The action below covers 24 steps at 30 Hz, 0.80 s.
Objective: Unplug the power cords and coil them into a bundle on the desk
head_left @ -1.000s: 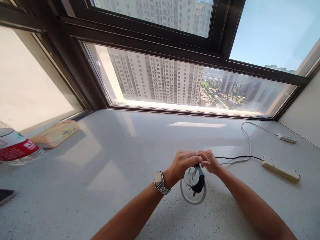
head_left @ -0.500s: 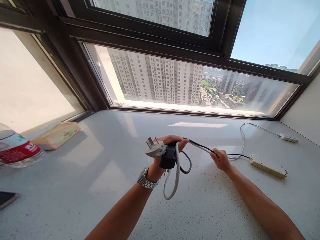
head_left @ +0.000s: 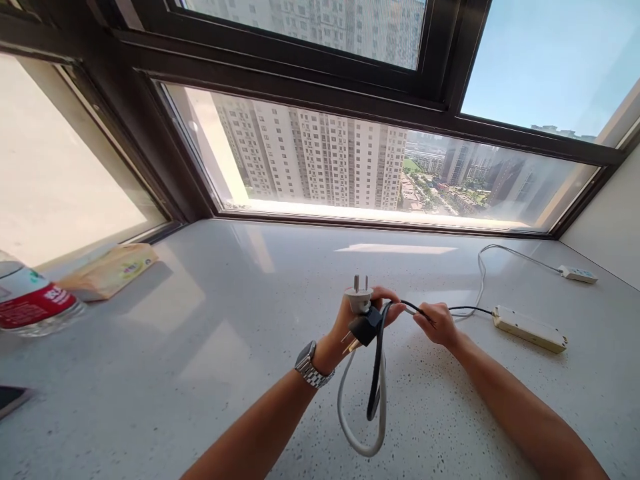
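Note:
My left hand (head_left: 357, 320), with a metal watch on its wrist, is closed round a white plug (head_left: 359, 298) and a black plug (head_left: 363, 329), held above the white speckled counter (head_left: 210, 347). A grey cord loop (head_left: 357, 427) and a black cord loop (head_left: 375, 380) hang down from that hand. Just to the right, my right hand (head_left: 435, 322) pinches the black and grey cords (head_left: 413, 308). The black cord runs on to a yellowish power strip (head_left: 530, 329) lying on the counter. The grey cord trails toward a white power strip (head_left: 578, 274) at the far right.
A plastic water bottle with a red label (head_left: 33, 303) lies at the left edge. A soft tissue pack (head_left: 113, 270) sits by the left window. The corner of a dark phone (head_left: 13, 399) shows at lower left. Dark window frames line the counter's far side.
My left hand has swung back right toward my right hand, turning the plugs upright. The hanging cord loops have grown longer, and the yellowish power strip has slid a little nearer.

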Motion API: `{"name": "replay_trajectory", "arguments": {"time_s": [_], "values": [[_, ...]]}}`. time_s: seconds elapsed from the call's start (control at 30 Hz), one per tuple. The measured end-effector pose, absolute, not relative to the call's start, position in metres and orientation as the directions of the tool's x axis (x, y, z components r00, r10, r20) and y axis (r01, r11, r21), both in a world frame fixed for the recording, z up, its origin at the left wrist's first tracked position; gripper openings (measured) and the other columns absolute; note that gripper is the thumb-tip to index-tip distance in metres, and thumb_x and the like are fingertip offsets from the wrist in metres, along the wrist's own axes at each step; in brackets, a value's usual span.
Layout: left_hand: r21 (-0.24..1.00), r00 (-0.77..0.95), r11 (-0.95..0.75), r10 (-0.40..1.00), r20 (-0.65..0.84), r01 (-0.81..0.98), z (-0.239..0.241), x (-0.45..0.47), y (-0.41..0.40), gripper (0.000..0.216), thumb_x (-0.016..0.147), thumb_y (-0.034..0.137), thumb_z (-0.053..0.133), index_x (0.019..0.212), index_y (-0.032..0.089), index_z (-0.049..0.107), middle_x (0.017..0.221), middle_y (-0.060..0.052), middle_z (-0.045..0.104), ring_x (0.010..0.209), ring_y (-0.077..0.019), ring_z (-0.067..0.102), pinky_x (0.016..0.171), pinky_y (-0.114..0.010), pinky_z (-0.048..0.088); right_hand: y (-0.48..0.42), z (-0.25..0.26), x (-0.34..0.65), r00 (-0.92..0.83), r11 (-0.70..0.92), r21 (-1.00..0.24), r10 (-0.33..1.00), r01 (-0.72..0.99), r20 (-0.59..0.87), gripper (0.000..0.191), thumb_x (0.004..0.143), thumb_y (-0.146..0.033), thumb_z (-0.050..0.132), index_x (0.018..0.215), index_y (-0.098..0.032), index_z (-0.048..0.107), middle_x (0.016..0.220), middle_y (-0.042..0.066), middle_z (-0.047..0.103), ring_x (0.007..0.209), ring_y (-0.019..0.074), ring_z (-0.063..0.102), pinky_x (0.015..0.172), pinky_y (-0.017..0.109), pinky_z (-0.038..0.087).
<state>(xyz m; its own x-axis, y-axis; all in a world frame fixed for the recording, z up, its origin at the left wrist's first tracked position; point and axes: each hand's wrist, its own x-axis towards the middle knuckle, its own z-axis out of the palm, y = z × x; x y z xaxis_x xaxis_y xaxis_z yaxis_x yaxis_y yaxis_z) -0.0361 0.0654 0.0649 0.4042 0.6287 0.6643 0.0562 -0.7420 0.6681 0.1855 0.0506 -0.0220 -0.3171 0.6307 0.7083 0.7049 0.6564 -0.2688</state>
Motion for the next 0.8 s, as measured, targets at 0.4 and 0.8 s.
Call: {"name": "replay_trajectory", "arguments": {"time_s": [0.4, 0.8], "values": [[0.870, 0.465, -0.273, 0.759, 0.456, -0.410, 0.070, -0.024, 0.049, 0.048, 0.081, 0.051, 0.061, 0.052, 0.019, 0.042, 0.047, 0.003, 0.044, 0.050, -0.0103, 0.044, 0.057, -0.028, 0.042, 0.056, -0.034, 0.187, -0.344, 0.544, -0.360, 0.802, 0.758, 0.488, 0.053, 0.096, -0.057, 0.031, 0.067, -0.019, 0.055, 0.053, 0.001, 0.054, 0.046, 0.0099, 0.041, 0.050, 0.023, 0.027], [0.702, -0.260, -0.307, 0.949, 0.176, -0.643, 0.119, -0.086, 0.082, 0.044, 0.077, 0.034, 0.058, 0.056, 0.020, 0.022, 0.042, 0.009, 0.018, 0.036, -0.0060, 0.022, 0.042, -0.022, 0.033, 0.070, -0.032, 0.210, -0.201, 0.337, -0.226, 0.860, 0.914, 0.469, 0.060, 0.089, -0.070, 0.034, 0.066, -0.020, 0.058, 0.053, 0.001, 0.057, 0.046, 0.0126, 0.045, 0.047, 0.024, 0.019]]}}
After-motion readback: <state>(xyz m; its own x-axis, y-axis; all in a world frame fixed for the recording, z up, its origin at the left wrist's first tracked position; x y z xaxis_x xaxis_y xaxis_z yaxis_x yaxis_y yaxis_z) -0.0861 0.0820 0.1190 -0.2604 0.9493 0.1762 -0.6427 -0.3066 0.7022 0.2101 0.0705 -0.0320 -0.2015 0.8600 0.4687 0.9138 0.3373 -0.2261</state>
